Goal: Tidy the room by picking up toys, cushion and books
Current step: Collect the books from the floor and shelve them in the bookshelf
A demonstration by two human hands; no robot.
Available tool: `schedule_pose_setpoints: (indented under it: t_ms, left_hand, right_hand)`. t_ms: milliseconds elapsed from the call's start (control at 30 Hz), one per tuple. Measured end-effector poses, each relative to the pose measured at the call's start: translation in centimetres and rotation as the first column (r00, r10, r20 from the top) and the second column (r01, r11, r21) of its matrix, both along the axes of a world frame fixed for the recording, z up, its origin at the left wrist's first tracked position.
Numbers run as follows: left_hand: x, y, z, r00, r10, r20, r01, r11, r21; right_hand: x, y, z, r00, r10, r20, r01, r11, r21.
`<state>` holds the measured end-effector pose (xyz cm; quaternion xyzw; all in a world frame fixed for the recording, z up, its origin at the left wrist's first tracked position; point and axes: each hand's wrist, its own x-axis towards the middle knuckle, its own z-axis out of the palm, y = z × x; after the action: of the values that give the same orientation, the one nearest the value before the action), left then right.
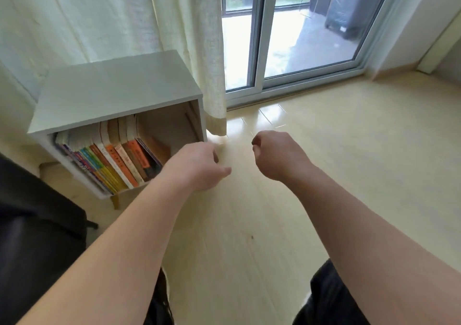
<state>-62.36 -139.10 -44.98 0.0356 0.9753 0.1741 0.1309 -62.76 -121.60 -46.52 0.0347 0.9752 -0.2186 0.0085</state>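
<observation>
A row of books [117, 160] with orange, yellow, green and white spines leans inside a small white shelf cabinet [117, 95] at the left. The right part of its compartment holds no books. My left hand [197, 167] hovers just in front of the cabinet's right edge, fingers hanging loosely curled and holding nothing. My right hand [277, 155] is held above the floor to the right, its fingers curled into a fist with nothing in it. No toys or cushion are in view.
A cream curtain [194, 50] hangs behind the cabinet, down to the floor. A sliding glass door [299, 38] is at the back. Pale wooden floor [349, 150] stretches to the right. A dark chair or bag [37, 220] stands at the left.
</observation>
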Motion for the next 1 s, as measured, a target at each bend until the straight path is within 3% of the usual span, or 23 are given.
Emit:
schedule_pose_setpoints:
  t_ms: [133, 267, 400, 500, 600, 733, 900, 1000]
  left_hand:
    - [-2.8, 0.7, -2.7, 1.000, -0.011, -0.027, 0.012, 0.999, 0.043]
    - [-5.5, 1.4, -4.1, 0.988, -0.021, -0.153, 0.039, 0.993, 0.114]
    - [-6.3, 0.7, -6.0, 0.966, -0.068, -0.250, 0.075, 0.997, 0.017]
    - [-7.5, 0.3, -7.7, 0.980, -0.050, -0.191, 0.058, 0.998, 0.038]
    - [-8.7, 1.2, -7.2, 0.999, -0.017, -0.035, 0.019, 0.996, 0.083]
    - [-8.1, 4.1, 0.2, 0.998, 0.032, 0.048, -0.038, 0.991, 0.126]
    - [-8.5, 10.5, 19.7, 0.989, -0.127, 0.073, 0.119, 0.987, 0.109]
    - [-10.0, 16.1, 34.4, 0.975, -0.220, -0.037, 0.223, 0.967, 0.122]
  right_hand:
    - [0.0, 1.3, -4.4, 0.994, -0.049, -0.101, 0.036, 0.990, -0.134]
    - [-4.6, 1.0, -6.2, 0.987, -0.028, -0.159, 0.008, 0.992, -0.126]
    - [-6.5, 0.8, -9.9, 0.998, 0.032, -0.054, -0.037, 0.994, -0.101]
    - [-7.7, 1.4, -12.3, 0.995, 0.057, -0.076, -0.067, 0.988, -0.136]
    - [-8.1, 3.1, -11.1, 0.999, 0.039, -0.011, -0.040, 0.973, -0.227]
    - [-5.9, 5.0, -3.0, 1.000, -0.005, -0.021, -0.002, 0.942, -0.335]
    - [-5.0, 10.3, 17.8, 0.992, -0.124, -0.010, 0.111, 0.920, -0.376]
    - [-5.1, 15.8, 32.8, 0.988, -0.151, -0.020, 0.135, 0.925, -0.354]
